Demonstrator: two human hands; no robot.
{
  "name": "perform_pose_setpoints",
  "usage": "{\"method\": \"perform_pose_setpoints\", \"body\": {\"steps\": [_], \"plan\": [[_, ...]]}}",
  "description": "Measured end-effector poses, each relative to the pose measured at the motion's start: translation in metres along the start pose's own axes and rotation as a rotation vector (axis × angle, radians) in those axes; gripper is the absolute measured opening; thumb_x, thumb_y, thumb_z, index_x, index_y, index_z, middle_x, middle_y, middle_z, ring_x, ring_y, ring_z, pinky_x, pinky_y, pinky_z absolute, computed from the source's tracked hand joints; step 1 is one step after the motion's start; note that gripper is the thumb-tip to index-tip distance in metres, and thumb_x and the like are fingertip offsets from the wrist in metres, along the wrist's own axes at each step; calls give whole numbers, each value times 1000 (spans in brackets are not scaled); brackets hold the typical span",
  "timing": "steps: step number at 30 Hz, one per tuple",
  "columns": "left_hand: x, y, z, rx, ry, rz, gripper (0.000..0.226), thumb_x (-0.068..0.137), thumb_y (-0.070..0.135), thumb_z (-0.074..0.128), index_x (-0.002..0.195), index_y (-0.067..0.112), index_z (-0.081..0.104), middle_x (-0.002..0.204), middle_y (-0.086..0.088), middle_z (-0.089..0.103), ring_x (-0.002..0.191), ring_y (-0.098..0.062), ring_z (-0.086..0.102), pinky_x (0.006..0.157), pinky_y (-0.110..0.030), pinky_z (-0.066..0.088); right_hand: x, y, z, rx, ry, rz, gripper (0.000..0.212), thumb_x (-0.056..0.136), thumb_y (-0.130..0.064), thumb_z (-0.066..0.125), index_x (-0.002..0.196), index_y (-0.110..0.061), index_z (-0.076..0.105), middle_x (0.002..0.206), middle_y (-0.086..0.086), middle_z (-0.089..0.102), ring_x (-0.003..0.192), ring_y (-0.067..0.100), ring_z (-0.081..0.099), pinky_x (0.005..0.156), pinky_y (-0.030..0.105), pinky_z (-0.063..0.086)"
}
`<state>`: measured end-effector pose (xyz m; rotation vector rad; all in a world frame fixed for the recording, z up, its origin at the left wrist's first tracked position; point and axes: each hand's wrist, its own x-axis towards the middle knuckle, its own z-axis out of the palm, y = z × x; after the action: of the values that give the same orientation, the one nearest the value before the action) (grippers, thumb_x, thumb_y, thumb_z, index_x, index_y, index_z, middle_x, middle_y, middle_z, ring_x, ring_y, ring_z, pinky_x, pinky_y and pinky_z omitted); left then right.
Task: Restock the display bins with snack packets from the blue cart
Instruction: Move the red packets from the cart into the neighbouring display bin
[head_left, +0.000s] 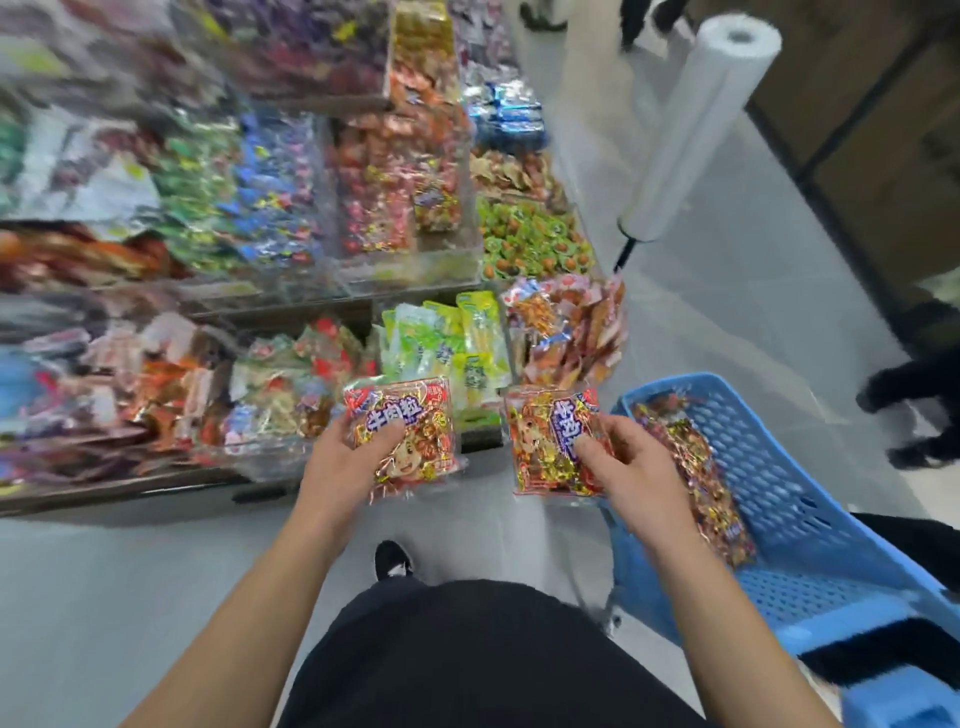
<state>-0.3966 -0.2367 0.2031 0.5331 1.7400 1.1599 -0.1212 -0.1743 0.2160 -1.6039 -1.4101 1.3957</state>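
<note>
My left hand (348, 462) grips a red and gold snack packet (415, 441) in front of the lower display bins (291, 457). My right hand (631, 467) grips a second packet of the same kind (540, 441), just left of the blue cart (779, 499). More of the same packets (701, 478) lie in a pile inside the cart. Both held packets hover over the floor, near the front edge of the bins.
Clear tiered bins (405, 260) full of mixed snack packets fill the left and centre. A white roll of plastic bags (696, 130) on a stand rises at the right. People's dark shoes (914, 452) stand on the grey floor at the far right. My own shoe (392, 558) is below.
</note>
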Motion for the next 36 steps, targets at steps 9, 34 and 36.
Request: {"method": "perform_pose_setpoints", "body": {"steps": [9, 34, 36], "plan": [[47, 9, -107, -95, 17, 39, 81, 79, 50, 80, 148, 31, 42, 116, 35, 55, 103, 7, 57, 92, -33, 39, 26, -50, 118, -23, -72, -56, 21, 89, -24, 70, 109, -26, 70, 99, -10, 74, 95, 13, 68, 76, 20, 52], [202, 114, -76, -52, 247, 42, 81, 85, 48, 75, 152, 18, 40, 113, 27, 55, 89, 8, 52, 86, -30, 40, 277, -175, 122, -462, -26, -284, 42, 89, -37, 65, 127, -20, 62, 105, -10, 65, 85, 13, 60, 78, 32, 49], [213, 125, -74, 5, 277, 52, 88, 84, 53, 74, 155, 20, 34, 141, 8, 52, 111, -7, 48, 94, -36, 39, 307, -189, 123, -583, 27, -356, 43, 88, -37, 66, 128, -20, 62, 103, -8, 63, 85, 14, 57, 76, 28, 41]]}}
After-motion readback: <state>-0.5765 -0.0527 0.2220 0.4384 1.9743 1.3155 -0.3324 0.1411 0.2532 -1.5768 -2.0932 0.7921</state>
